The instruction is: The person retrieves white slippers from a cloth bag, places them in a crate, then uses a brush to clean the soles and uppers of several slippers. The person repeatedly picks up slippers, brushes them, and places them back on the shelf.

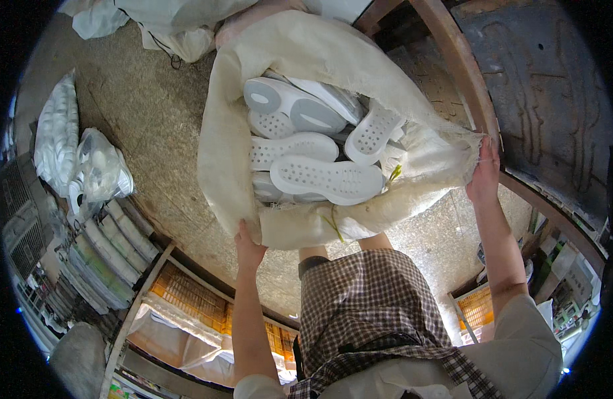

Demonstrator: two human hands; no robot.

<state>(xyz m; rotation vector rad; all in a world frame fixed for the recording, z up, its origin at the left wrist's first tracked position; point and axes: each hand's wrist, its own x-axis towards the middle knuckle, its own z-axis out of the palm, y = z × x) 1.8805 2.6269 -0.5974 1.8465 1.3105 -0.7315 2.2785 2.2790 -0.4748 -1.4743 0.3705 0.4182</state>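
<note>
A large cream woven sack stands in front of me with its mouth wide. Inside lie several white and grey shoe soles, some showing rows of small holes, others their smooth grey-patched undersides. My left hand grips the sack's near left edge. At the far right, my right hand has the sack's rim pinched and pulled outward into a corner. A yellow-green strip lies by the soles at the right, and a thin yellow-green tie hangs on the near rim.
A brown metal frame with a dark panel rises at the right. Clear bags of white items sit on the floor at left, near stacked pale slabs. Orange crates fill a rack at lower left. More white sacks lie beyond.
</note>
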